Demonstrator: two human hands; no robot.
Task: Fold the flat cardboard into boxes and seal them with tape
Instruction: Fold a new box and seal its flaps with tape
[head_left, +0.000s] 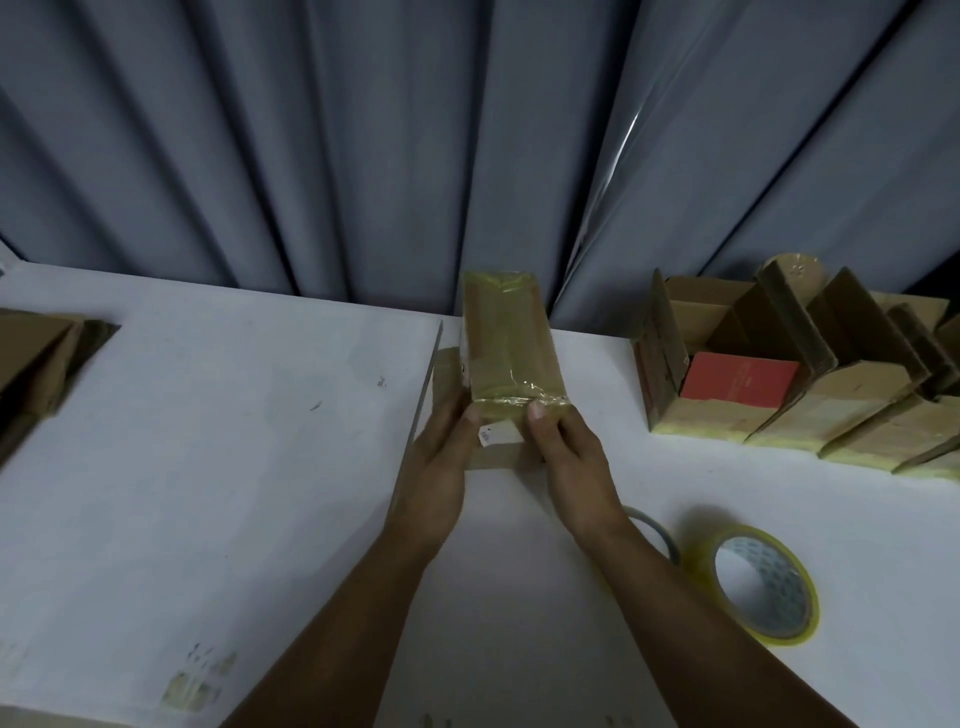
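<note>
Over the middle of my white counter (208, 441), the narrow brown cardboard box (511, 343), glossy with yellowish tape along its top, lies straight ahead of my hands. Its long axis runs away from me toward the grey curtain (363, 156). My left hand (439, 467) and right hand (563, 457) both grip its near end, thumbs pressing the tape edge, equally close. The yellowish roll of tape (761, 584) lies beside my right forearm.

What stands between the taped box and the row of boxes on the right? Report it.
Nothing visible does. The left hand and right hand hold the taped box; bare table lies between it and the row of open boxes. The tape roll lies nearer the person, off that line.
</note>
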